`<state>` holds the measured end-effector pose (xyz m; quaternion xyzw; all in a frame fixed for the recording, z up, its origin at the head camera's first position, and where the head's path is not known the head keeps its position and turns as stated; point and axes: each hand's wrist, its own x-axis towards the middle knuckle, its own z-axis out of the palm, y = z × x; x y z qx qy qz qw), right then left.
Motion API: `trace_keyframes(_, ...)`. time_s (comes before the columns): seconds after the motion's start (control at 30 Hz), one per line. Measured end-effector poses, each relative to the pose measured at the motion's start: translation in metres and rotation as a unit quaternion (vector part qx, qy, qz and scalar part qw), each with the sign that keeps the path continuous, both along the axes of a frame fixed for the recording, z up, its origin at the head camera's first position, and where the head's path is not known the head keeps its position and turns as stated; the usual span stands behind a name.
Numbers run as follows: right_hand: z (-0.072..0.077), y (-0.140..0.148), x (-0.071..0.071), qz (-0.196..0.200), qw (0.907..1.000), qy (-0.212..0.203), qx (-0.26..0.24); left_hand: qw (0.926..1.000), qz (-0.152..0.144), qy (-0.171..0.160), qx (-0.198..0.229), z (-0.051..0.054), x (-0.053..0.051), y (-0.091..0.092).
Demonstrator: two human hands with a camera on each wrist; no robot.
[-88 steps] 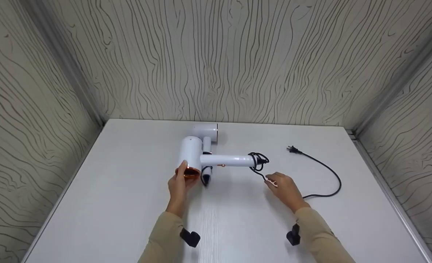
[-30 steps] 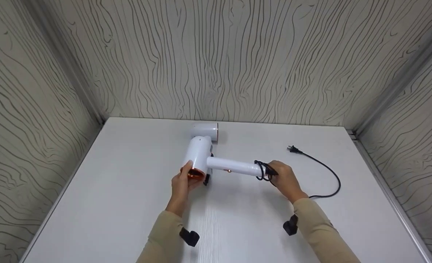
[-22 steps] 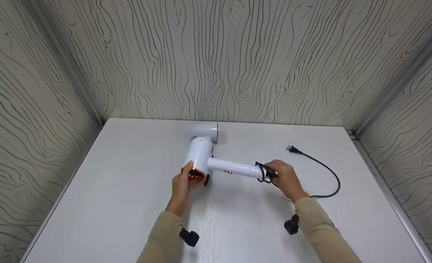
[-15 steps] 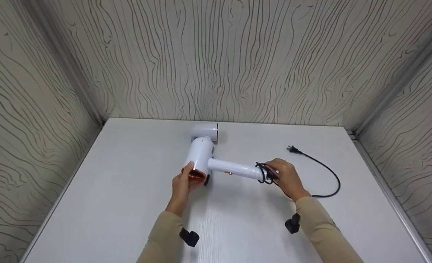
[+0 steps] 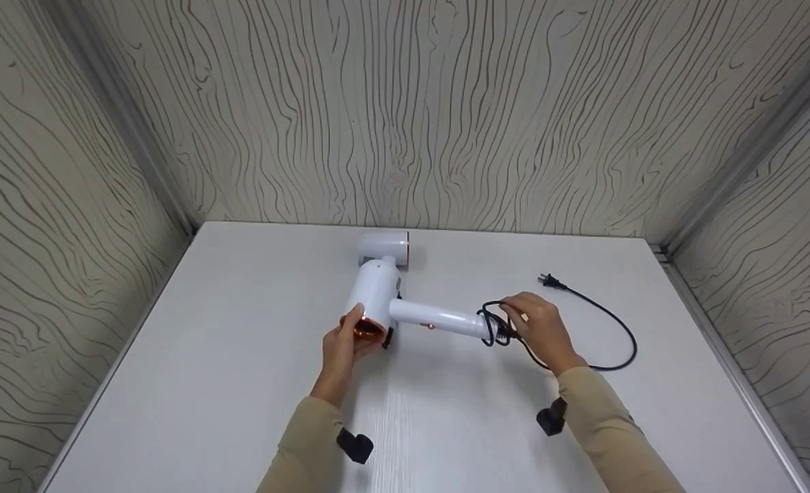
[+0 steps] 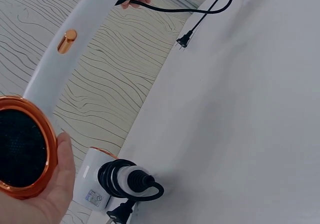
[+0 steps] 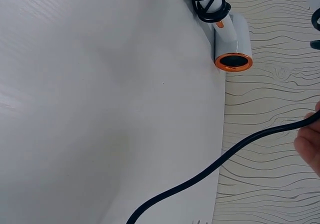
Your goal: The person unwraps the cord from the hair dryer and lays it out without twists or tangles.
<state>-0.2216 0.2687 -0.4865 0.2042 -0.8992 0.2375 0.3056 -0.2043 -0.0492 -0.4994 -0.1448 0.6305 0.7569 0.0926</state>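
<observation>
My left hand grips a white hair dryer by its barrel, near the copper-rimmed end, and keeps it above the table. The dryer's handle points right, its tip slightly lower. Black power cord is looped around the handle's end. With thumb and fingers, my right hand pinches a loop of this cord just past the handle. In the right wrist view only some fingers show, beside the cord. The cord's free part curves over the table to a two-pin plug.
A second white hair dryer lies at the table's back, partly behind the held one. Its cord is wound around its handle. The white table meets wood-grain patterned walls at the back and sides.
My right hand has moved from the trailing cord up to the handle's end, and now draws a cord loop out wider. The held dryer has shifted slightly right, its handle tilting down.
</observation>
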Motion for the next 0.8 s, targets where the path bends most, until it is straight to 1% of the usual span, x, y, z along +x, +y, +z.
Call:
trace_keyframes(0.2,0.0021,-0.0001,-0.0006,0.002,0.9999,0.016,-0.005,0.9999,0.006,-0.01,-0.001,-0.0005,-0.0007,0.0009)
trace_keyframes(0.37,0.0015,-0.0002,-0.001,-0.002,0.9997,0.024,-0.009,0.9998,0.01,-0.016,-0.001,-0.0035,-0.0019,0.0002)
trace_keyframes(0.5,0.0012,-0.0005,-0.0017,0.0,0.9988,0.047,-0.013,0.9997,0.017,-0.019,-0.003,-0.0031,-0.0016,-0.0001)
trace_keyframes(0.63,0.001,-0.0003,-0.0015,0.0,0.9977,0.068,-0.006,0.9992,0.036,-0.015,0.007,-0.0027,-0.0016,0.0)
trace_keyframes(0.73,0.0008,0.0004,-0.0007,-0.002,0.9974,0.072,-0.003,0.9985,0.049,-0.013,0.019,-0.0035,-0.0024,-0.0005)
trace_keyframes(0.8,0.0005,0.0011,-0.0002,-0.003,0.9976,0.069,-0.007,0.9985,0.051,-0.015,0.013,-0.0037,-0.0025,-0.0009)
